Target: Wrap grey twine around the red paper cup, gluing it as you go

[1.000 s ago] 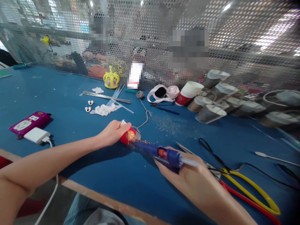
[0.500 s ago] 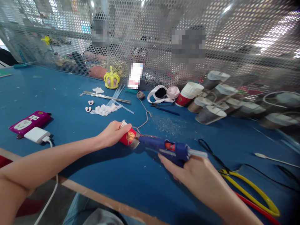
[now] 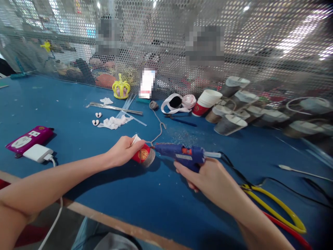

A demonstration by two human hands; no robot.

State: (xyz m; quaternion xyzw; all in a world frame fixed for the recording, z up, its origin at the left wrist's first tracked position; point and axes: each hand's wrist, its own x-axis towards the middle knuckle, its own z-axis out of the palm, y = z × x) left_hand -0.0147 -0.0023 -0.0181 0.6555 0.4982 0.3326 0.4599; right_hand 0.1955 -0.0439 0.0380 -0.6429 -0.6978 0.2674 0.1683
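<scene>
My left hand is closed around a red paper cup with a gold emblem, tilted just above the blue table. Grey cord is wound around the cup's lower end. From there a loose grey cord runs back to a small ball of cord. My right hand grips a blue glue gun by its handle, a clear glue stick jutting from the rear. The gun's nozzle is right at the wound end of the cup; whether it touches cannot be made out.
Behind stands a perforated metal screen. Stacked paper cups and cord-wrapped cups line the back right. Yellow-handled scissors and a black cable lie by my right arm. A purple packet and white charger sit left.
The nozzle has shifted up slightly along the cup's wound end, and the glue gun is held more level. More of the grey winding shows. The whole view has shifted slightly.
</scene>
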